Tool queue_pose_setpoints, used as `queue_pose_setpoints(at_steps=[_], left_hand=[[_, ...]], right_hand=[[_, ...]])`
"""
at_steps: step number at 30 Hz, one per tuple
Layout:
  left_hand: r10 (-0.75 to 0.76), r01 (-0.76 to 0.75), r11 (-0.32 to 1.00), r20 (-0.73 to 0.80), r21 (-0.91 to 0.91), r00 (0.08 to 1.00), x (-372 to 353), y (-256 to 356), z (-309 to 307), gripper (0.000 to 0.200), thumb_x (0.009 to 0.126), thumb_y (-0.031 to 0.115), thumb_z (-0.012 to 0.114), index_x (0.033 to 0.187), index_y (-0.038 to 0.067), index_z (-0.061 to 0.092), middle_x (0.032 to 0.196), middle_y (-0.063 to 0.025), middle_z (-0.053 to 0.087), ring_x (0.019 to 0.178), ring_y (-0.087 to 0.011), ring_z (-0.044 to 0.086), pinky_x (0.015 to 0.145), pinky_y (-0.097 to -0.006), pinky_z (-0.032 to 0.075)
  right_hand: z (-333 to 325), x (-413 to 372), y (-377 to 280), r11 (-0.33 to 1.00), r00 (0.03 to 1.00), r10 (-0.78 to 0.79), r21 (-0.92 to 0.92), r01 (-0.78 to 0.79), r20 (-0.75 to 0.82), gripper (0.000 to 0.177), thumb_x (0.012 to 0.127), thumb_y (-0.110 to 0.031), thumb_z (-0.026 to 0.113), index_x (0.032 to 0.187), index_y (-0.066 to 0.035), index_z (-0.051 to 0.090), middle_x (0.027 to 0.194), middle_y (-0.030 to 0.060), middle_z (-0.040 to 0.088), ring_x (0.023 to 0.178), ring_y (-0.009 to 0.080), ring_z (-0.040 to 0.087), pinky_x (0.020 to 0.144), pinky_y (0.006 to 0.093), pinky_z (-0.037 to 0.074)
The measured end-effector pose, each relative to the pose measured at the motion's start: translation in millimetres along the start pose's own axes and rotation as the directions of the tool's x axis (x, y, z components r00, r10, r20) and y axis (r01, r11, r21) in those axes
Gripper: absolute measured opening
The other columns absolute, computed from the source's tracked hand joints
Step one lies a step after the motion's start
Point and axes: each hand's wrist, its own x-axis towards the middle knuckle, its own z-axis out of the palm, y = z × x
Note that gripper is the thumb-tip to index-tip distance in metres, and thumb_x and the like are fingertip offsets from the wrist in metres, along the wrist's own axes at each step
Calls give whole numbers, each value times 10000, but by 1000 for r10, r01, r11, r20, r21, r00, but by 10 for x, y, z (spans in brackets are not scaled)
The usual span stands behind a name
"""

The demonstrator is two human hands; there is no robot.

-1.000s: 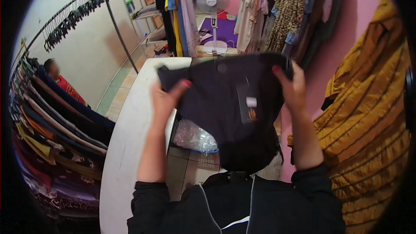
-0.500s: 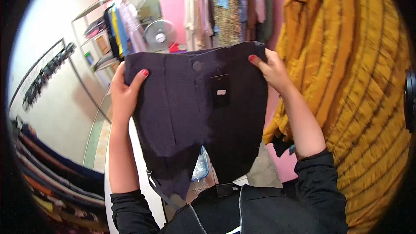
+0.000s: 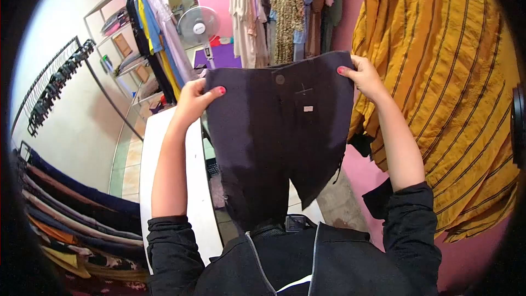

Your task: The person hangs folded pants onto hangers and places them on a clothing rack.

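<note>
Dark trousers (image 3: 263, 131) hang spread out in front of me, with a button at the waistband and a tag with a small white label below it. My left hand (image 3: 197, 101) pinches the left end of the waistband, thumb on the front. The right end is pinched in my right hand (image 3: 364, 79), its thumb also in front. The legs fall toward my black jacket (image 3: 350, 257), and a gap shows between them.
A white tabletop (image 3: 178, 186) runs along the left. Racks with black hangers (image 3: 60, 87) and folded garments (image 3: 82, 208) stand beyond it. A yellow striped garment (image 3: 433, 93) hangs close on the right. Behind are a fan (image 3: 198, 26) and hanging clothes (image 3: 285, 16).
Both hands and the trousers have moved to the right in view. The trouser legs have swung and more of the white tabletop shows.
</note>
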Motion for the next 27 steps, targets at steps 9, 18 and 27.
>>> queue_pose_setpoints(at_steps=[9, 18, 27], left_hand=[[-167, 190, 964, -129, 186, 977, -428, -682, 148, 250, 836, 201, 675, 966, -10, 648, 771, -72, 680, 693, -115, 612, 658, -287, 476], [-149, 217, 955, -307, 200, 940, -655, -1341, 178, 254, 786, 160, 722, 944, -16, 630, 782, -119, 668, 703, -164, 622, 651, -300, 484], [101, 185, 866, -525, 465, 845, -637, -1170, -51, 289, 742, 180, 759, 796, -24, 561, 723, -104, 556, 667, -190, 520, 627, -312, 418]], right_hand=[[525, -83, 632, 990, 1000, -8, -140, 11, 21, 215, 790, -113, 689, 932, 27, 608, 790, 126, 664, 732, 98, 576, 689, 311, 460], [1211, -6, 1010, 947, 999, -33, -320, 35, 9, 207, 774, -169, 706, 915, -30, 650, 746, 165, 644, 643, 240, 650, 591, 353, 452], [1463, 301, 799, 992, 999, 46, -115, -46, 3, 160, 829, -103, 655, 961, -15, 639, 693, 93, 649, 519, 127, 611, 515, 287, 457]])
